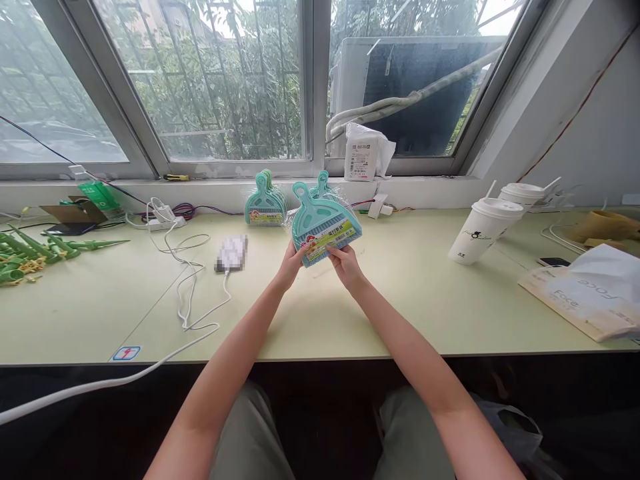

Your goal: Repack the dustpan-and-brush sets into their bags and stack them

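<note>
A teal dustpan set [320,223] with a yellow label is held up over the table, tilted, its handle pointing up and to the left. My left hand [291,265] grips its lower left edge, thumb on the front. The lower right edge is in my right hand [346,265], also pinched with the thumb in front. Behind it, against the wall, stand more dustpan sets in clear wrap: a group at the left [265,205] and another [324,183] partly hidden by the held one.
A blurred device [233,253] with a white cable [187,300] lies left on the table [330,333]. White cups [483,230] and a paper bag [595,293] are at the right. Green plant-like pieces [30,250] lie far left, near a green bottle [100,193]. A white package [363,157] sits on the sill.
</note>
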Motion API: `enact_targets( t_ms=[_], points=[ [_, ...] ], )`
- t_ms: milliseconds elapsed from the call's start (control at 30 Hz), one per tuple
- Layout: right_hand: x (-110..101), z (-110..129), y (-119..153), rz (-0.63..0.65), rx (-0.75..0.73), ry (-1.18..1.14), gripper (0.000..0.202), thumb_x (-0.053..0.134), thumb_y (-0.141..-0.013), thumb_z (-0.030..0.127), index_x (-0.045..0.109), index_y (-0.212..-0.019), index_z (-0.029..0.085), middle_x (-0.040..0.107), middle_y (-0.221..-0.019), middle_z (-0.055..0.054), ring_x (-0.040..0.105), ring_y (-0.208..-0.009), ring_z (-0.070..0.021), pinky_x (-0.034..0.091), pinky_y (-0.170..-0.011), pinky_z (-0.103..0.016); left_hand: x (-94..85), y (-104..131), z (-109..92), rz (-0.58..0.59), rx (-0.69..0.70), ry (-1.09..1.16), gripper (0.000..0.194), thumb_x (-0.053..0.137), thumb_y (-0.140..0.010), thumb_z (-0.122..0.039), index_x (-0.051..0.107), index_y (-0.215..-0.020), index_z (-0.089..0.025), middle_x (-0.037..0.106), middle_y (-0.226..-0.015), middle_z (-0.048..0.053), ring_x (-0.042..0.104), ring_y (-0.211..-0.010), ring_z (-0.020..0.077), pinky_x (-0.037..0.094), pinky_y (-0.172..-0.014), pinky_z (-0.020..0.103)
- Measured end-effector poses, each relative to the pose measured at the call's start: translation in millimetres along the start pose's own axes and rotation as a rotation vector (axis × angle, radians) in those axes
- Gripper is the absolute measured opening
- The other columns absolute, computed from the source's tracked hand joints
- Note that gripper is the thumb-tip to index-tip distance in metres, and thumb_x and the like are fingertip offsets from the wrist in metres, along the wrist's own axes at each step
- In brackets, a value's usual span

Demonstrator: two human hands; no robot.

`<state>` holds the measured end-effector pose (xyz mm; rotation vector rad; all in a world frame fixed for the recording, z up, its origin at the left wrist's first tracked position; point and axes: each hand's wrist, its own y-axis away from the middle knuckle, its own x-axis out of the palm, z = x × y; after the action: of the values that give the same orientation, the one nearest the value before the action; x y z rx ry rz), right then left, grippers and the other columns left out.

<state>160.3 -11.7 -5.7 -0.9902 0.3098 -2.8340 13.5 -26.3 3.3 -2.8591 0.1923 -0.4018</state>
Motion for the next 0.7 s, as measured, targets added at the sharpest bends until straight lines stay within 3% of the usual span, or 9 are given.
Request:
enact_targets(
  t_ms=[200,400,500,600,633,700],
  points=[
    [1.0,3.6,1.3,0.035,0.039,0.015,0.036,0.076,-0.057,0.021,0.064,-0.090,0.021,0.070,-0.105,-0.003,0.057,-0.116,-0.0238,0.044,-0.106,-0.039,-1.4,-0.3,-0.9,-0.039,0.006,-0.026,0.053,0.067,-0.075,-0.039,0.047,-0.121,-0.024,0.060,-0.122,0.007,0.059,-0.107,0.0257,0.054,-0.080,0.035],
    [0.8,5.8,0.8,0.066,0.054,0.067,0.034,0.072,-0.060,0.021,0.064,-0.093,0.020,0.070,-0.108,-0.003,0.057,-0.117,-0.0235,0.045,-0.105,-0.038,-3.7,1.3,-3.2,-0.003,-0.032,-0.018,0.053,0.066,-0.075,-0.038,0.044,-0.122,-0.027,0.058,-0.124,0.006,0.062,-0.101,0.0251,0.057,-0.079,0.042],
    [-5.5,9.1,-4.0,0.087,0.153,0.102,0.029,0.070,-0.063,0.020,0.064,-0.092,0.019,0.071,-0.105,-0.004,0.063,-0.108,-0.0223,0.048,-0.101,-0.037,-8.3,-0.8,-4.3,-0.026,-0.059,-0.007,0.053,0.066,-0.074,-0.034,0.043,-0.121,-0.027,0.059,-0.120,0.005,0.064,-0.098,0.0250,0.058,-0.078,0.044],
    [-17.2,14.5,-9.9,0.123,0.275,0.266,0.025,0.065,-0.072,0.024,0.064,-0.096,0.018,0.072,-0.099,-0.007,0.068,-0.094,-0.0228,0.051,-0.095,-0.042,-19.7,-6.3,-6.7,-0.109,-0.080,0.046,0.051,0.065,-0.072,-0.029,0.044,-0.119,-0.024,0.063,-0.112,0.006,0.066,-0.093,0.0254,0.059,-0.077,0.045],
    [-21.3,16.3,-11.2,0.115,0.267,0.363,0.024,0.062,-0.075,0.026,0.065,-0.098,0.017,0.072,-0.098,-0.008,0.069,-0.092,-0.0234,0.052,-0.093,-0.045,-24.9,-8.6,-7.7,-0.151,-0.069,0.070,0.050,0.064,-0.072,-0.027,0.045,-0.118,-0.024,0.063,-0.110,0.006,0.066,-0.093,0.0249,0.059,-0.077,0.044],
    [-28.0,19.5,-12.3,0.055,0.112,0.621,0.026,0.057,-0.079,0.025,0.064,-0.103,0.019,0.071,-0.103,-0.009,0.067,-0.095,-0.0252,0.051,-0.091,-0.048,-36.1,-12.8,-9.6,-0.236,-0.036,0.109,0.051,0.063,-0.070,-0.023,0.045,-0.117,-0.024,0.063,-0.109,0.004,0.066,-0.092,0.0229,0.059,-0.076,0.040]
  ],
)
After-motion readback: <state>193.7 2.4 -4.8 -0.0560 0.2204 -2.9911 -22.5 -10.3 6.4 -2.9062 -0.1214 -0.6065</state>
